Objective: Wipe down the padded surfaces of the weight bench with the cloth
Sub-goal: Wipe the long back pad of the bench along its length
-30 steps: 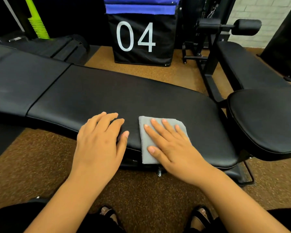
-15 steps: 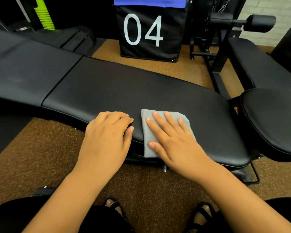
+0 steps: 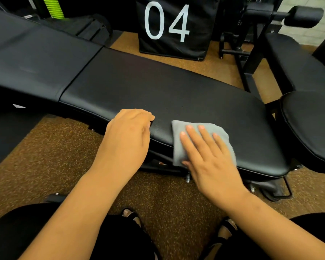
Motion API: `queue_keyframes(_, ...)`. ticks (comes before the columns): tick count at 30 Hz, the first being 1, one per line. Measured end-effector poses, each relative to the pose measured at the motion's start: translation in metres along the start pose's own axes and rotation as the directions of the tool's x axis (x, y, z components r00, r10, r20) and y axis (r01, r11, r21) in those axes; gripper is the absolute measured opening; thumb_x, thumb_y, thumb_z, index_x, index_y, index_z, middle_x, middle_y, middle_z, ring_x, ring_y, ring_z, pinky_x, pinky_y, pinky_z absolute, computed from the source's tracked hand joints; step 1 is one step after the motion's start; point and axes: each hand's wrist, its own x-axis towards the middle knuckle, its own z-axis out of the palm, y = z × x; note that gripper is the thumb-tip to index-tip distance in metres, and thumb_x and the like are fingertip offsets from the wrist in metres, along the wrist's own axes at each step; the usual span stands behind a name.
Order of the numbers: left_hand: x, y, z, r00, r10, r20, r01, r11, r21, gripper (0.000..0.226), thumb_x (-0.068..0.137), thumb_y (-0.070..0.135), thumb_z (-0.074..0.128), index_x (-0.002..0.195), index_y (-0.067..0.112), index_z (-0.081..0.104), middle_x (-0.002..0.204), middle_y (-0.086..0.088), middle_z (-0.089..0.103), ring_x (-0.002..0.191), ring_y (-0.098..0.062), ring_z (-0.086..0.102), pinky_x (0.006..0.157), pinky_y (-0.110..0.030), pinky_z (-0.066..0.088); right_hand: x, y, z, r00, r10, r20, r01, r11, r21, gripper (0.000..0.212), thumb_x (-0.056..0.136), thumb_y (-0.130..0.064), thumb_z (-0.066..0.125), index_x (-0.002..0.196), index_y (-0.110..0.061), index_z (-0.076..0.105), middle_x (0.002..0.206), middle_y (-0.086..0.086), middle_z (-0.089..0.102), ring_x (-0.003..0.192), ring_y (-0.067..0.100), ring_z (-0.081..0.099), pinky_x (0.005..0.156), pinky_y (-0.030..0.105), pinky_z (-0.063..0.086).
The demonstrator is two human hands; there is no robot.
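The right hand (image 3: 210,154) lies flat with its fingers spread on the grey cloth (image 3: 178,145), pressing it onto the near edge of the black padded surface (image 3: 158,87) of the weight bench. The cloth sits at about 5 o'clock on that pad, its lower part draped over the front edge, and compared with half a second ago it has slid a little toward 3 o'clock along the pad together with the hand on it. The left hand (image 3: 128,136) rests at the pad's front edge, around 9 o'clock from the cloth; its fingers, spread flat a second ago, are now curled in loosely with the knuckles up, holding nothing, and the gap between it and the cloth has widened. A second pad section (image 3: 26,59) joins the first at 10 o'clock, and a round black seat pad (image 3: 311,128) stands just beside the bench end at 3 o'clock. At 12 o'clock a black box marked 04 (image 3: 169,25) stands on the speckled brown floor (image 3: 54,156).
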Motion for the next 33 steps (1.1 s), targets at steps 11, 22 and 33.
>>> queue_keyframes(11, -0.011, -0.013, -0.014, 0.994, -0.041, -0.104, 0.038, 0.999, -0.030, 0.018, 0.095, 0.017, 0.059, 0.110, 0.013, 0.068, 0.114, 0.002, 0.064, 0.110, -0.017, 0.049, 0.087, -0.025, 0.041, -0.016, 0.010, 0.006, 0.998, -0.020, -0.060, 0.018, 0.999, -0.042, 0.064, 0.098, -0.031, 0.050, 0.153, -0.016, 0.021, 0.158, 0.009, 0.028, 0.143, 0.034, 0.030, 0.112, 0.052, 0.031)
queue_keyframes(22, -0.022, -0.030, -0.010, 0.993, -0.022, -0.118, 0.021, 1.000, -0.003, 0.026, 0.087, 0.024, 0.072, 0.108, 0.008, 0.072, 0.114, -0.005, 0.065, 0.114, -0.022, 0.049, 0.100, -0.003, 0.021, 0.016, -0.027, 0.006, 0.991, 0.042, -0.130, -0.042, 0.999, -0.002, 0.060, 0.097, -0.034, 0.051, 0.148, -0.011, 0.033, 0.151, 0.014, 0.038, 0.140, 0.039, 0.034, 0.112, 0.053, 0.029)
queue_keyframes(33, -0.025, -0.039, 0.000, 0.969, 0.073, -0.236, -0.084, 0.996, -0.035, 0.024, 0.090, 0.022, 0.070, 0.108, 0.007, 0.073, 0.114, -0.005, 0.066, 0.119, -0.023, 0.054, 0.104, -0.024, 0.037, -0.013, 0.015, 0.006, 0.991, -0.070, -0.110, 0.067, 0.997, -0.034, 0.067, 0.093, -0.031, 0.059, 0.150, -0.016, 0.029, 0.154, 0.011, 0.035, 0.139, 0.036, 0.036, 0.110, 0.053, 0.034)
